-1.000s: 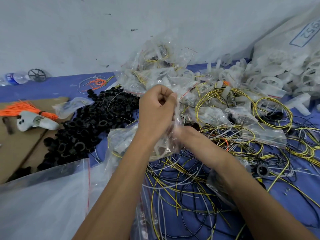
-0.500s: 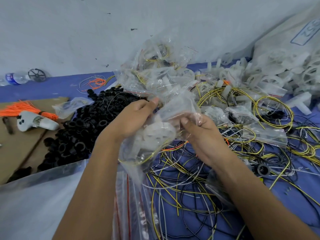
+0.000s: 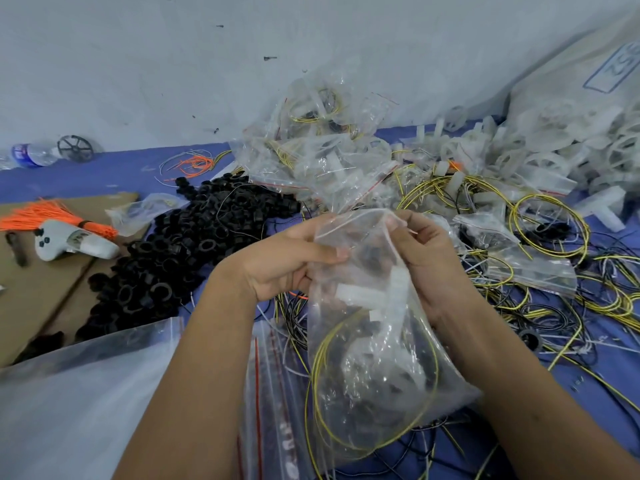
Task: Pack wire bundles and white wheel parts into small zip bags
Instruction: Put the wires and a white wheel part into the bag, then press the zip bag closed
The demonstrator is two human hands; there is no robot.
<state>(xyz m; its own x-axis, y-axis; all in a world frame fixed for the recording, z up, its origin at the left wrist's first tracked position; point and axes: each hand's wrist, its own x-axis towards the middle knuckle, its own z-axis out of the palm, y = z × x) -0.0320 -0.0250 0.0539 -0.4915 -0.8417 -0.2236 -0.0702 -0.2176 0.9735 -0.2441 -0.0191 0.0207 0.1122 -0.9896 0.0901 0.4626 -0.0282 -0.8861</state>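
Left hand (image 3: 291,263) and right hand (image 3: 427,261) both pinching the mouth of one zip bag (image 3: 374,348), hanging between and below them. Inside: white wheel part (image 3: 367,296) and yellow wire bundle (image 3: 320,386). Filled bags (image 3: 322,157) just beyond the fingers; black rings (image 3: 180,251) left of the left hand.

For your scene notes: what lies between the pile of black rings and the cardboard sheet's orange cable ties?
In the head view, a small clear bag lies between the black rings and the orange cable ties.
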